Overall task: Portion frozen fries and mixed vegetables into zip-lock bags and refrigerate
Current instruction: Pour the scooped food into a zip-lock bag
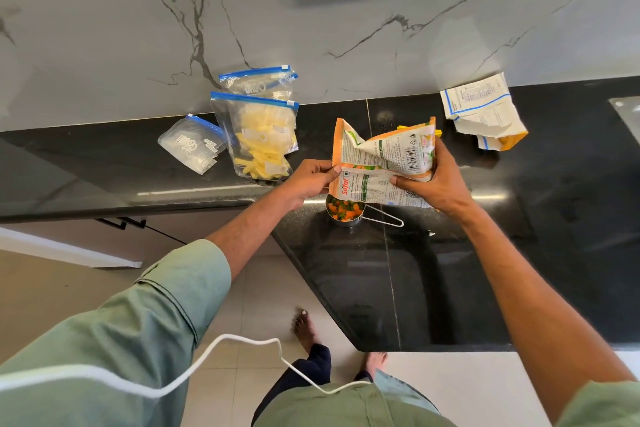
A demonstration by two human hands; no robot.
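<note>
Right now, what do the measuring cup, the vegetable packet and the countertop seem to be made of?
The measuring cup: likely stainless steel, polished; its silvery wall and thin wire handle catch light.
The vegetable packet: probably printed plastic film, slightly glossy; it creases sharply and crumples.
The countertop: polished black stone, perhaps granite; mirror-like reflections and a fine seam.

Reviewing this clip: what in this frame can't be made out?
Head view only:
- Round steel measuring cup: its far side lies under the orange-and-white vegetable packet, so its fill level is unclear.
- The packet's opening: hidden by its own folds.
- Yellow object behind the packet: only a sliver shows, so I cannot say what it is.
- Grey metal surface: cut off by the right edge.
</note>
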